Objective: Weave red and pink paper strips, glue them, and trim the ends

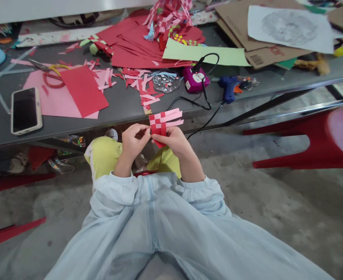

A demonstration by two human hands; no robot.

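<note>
Red-and-pink woven paper [158, 125] at frame centre; right hand [174, 140] pinches its lower right; left hand [134, 138] at its left edge, can't tell if pinching; free pink strips [174, 115] could slip out if tugged.

Checkered pink and red paper [157, 120] between fingers [161, 138]

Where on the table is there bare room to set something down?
One patch of table lies between the red sheet and the paper scraps; another lies right of the glue gun, in front of the cardboard. Crowded: around the red paper stack, and from the scraps to the purple box.
</note>
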